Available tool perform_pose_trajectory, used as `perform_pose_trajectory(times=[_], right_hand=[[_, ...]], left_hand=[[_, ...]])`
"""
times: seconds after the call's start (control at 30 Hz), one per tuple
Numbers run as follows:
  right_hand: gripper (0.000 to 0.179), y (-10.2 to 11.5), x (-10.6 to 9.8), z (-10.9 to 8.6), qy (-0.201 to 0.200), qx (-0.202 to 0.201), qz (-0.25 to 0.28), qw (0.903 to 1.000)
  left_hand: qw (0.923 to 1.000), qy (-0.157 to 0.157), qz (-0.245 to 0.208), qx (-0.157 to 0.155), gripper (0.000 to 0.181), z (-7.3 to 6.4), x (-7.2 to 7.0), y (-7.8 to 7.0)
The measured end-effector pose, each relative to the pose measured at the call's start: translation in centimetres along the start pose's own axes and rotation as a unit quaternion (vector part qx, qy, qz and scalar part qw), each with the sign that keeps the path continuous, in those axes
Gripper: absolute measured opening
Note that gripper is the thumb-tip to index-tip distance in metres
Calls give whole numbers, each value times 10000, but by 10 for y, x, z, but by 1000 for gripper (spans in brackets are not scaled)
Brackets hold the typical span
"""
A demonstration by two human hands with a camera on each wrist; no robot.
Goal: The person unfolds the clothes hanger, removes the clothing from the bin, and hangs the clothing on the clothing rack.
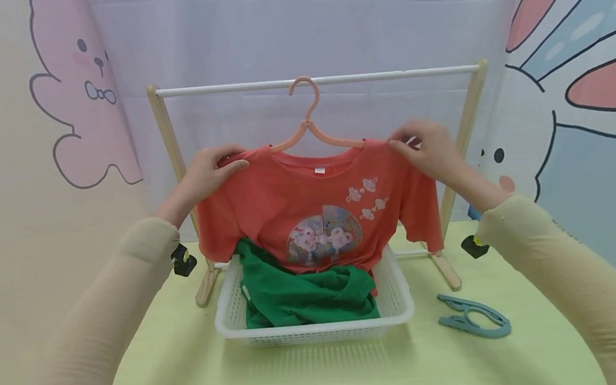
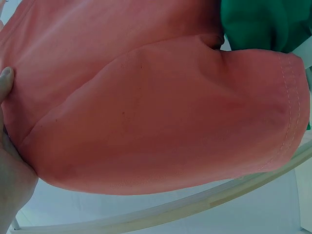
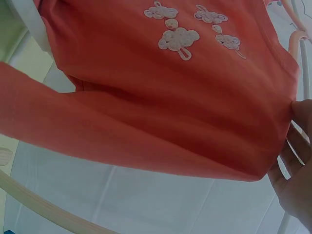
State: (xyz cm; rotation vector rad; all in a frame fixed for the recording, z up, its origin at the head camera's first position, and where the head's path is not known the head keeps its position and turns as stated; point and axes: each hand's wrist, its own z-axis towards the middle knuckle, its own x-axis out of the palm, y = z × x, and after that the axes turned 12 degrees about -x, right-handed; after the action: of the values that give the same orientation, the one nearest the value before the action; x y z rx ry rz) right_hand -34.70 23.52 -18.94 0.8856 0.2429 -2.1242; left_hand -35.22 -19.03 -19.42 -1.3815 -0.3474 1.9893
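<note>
Stretching across the middle of the head view, a coral-red short-sleeved T-shirt [image 1: 265, 189] is held up at both shoulders, its printed front turned toward the camera. With that shirt taken as the clock's centre, its shoulder at ten o'clock is pinched between the thumb and fingers of the left hand [image 1: 210, 172]. Its shoulder at two o'clock is pinched likewise by the right hand [image 1: 429, 148]. At twelve, a peach-coloured plastic clothes hanger [image 1: 331, 136] is fitted into the neckline, with its hook at the white rail [image 1: 396, 75] of a wooden clothes rack [image 1: 471, 109]; whether its weight is borne by that rail cannot be told. At six, the shirt's lower part is hidden behind a crumpled green garment [image 1: 310, 294], which is held in a white plastic basket [image 1: 317, 328]. On the yellow-green table [image 1: 321, 382], a blue-grey folding hanger [image 1: 474, 305] is laid at four o'clock, apart from the basket. A cartoon rabbit [image 1: 524, 141] is printed on the backdrop between two and three.
</note>
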Motion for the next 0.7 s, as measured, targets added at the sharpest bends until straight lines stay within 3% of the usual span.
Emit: perform_pose_trajectory(times=[0.27, 0.7], right_hand=[[40, 3, 12, 0, 225, 25, 191, 9996], [32, 3, 25, -4, -400, -43, 336, 9986]], left_hand=[[10000, -30, -43, 41, 31, 3, 2, -4], [9999, 43, 122, 27, 27, 2, 10, 0]])
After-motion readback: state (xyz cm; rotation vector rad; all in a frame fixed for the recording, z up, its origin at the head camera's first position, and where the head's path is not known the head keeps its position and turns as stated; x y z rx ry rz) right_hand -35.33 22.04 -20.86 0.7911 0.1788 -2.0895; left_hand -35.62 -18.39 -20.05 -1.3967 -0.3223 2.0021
